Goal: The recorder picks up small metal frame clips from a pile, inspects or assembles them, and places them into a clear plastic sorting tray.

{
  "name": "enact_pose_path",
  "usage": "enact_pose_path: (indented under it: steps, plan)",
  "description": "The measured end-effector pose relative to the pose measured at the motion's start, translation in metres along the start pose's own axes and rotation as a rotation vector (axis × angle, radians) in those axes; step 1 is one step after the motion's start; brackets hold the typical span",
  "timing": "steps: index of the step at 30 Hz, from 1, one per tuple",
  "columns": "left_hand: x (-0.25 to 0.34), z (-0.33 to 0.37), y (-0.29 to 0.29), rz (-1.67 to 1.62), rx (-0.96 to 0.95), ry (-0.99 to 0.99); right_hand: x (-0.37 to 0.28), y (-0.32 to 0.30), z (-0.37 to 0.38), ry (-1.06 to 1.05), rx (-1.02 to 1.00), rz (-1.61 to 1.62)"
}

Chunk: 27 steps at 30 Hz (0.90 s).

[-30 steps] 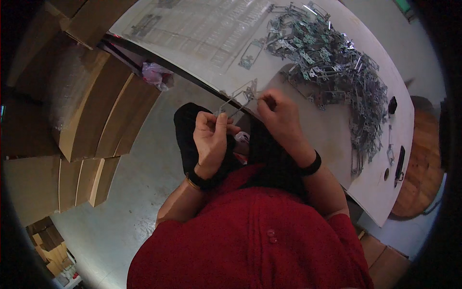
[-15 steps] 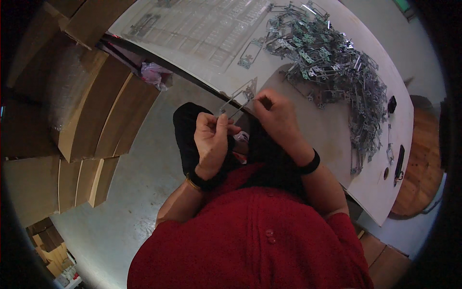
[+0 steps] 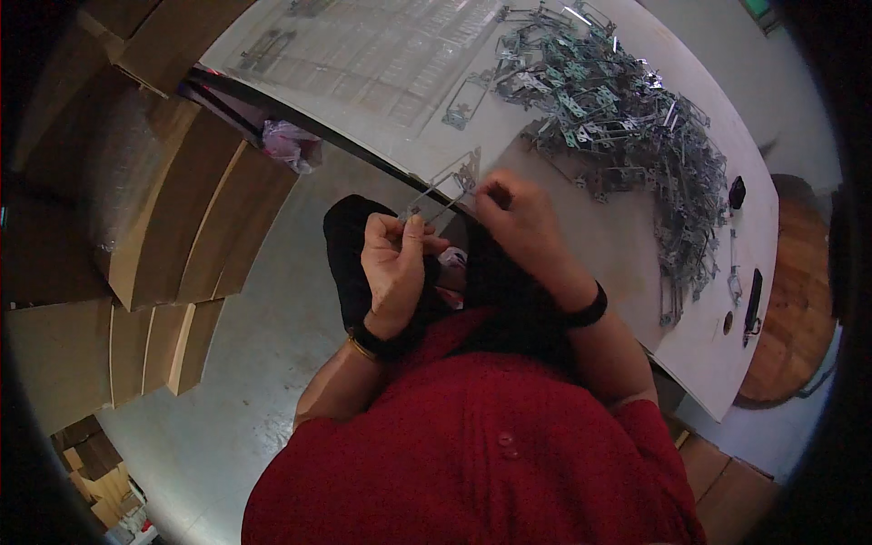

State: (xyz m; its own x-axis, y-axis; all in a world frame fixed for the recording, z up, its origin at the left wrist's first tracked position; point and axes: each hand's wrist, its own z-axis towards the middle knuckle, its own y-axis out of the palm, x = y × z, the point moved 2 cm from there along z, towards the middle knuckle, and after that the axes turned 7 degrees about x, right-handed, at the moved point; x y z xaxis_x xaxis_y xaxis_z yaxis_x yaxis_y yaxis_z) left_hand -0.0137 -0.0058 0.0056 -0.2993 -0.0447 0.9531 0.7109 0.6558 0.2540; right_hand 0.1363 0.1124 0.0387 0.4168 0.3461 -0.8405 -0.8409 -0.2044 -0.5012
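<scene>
My left hand [image 3: 392,272] pinches one end of a thin metal wire-frame bracket [image 3: 470,169] between thumb and fingers. The bracket slants up and away, over the table's near edge, with a small flat plate at its far end. Close by that far end is my right hand [image 3: 525,222], its fingertips pressed together at the frame's side. Whether a small part sits between those fingertips is hidden. Just beyond, a similar bracket [image 3: 465,102] lies alone on the white table [image 3: 581,218]. A large tangled pile of metal brackets [image 3: 627,118] spreads over the right part of the tabletop.
Clear plastic sheeting [image 3: 363,68] covers the table's far left. Black objects [image 3: 737,193] lie near the right edge, beside a round wooden stool top [image 3: 788,300]. Cardboard boxes [image 3: 173,209] are stacked on the left, and a plastic bag [image 3: 291,143] hangs under the table edge.
The view has shifted slightly. Both hands stay close together around the bracket, with almost no change in their grip.
</scene>
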Motion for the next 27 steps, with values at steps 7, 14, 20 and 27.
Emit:
enact_pose_path:
  steps: [7, 14, 20, 27]
  plan:
    - [-0.001, 0.001, -0.002, 0.014, -0.004, -0.011, -0.001, -0.012, 0.003, -0.065, 0.040, -0.072]
    - [-0.004, 0.002, -0.002, -0.004, -0.008, -0.023, 0.001, -0.008, 0.004, -0.090, 0.048, -0.042]
    - [0.000, 0.001, 0.000, 0.001, -0.013, -0.007, 0.003, -0.004, 0.005, -0.122, 0.067, -0.138]
    - [0.003, 0.001, 0.001, 0.026, -0.008, -0.016, 0.007, -0.004, 0.005, -0.039, 0.032, -0.034]
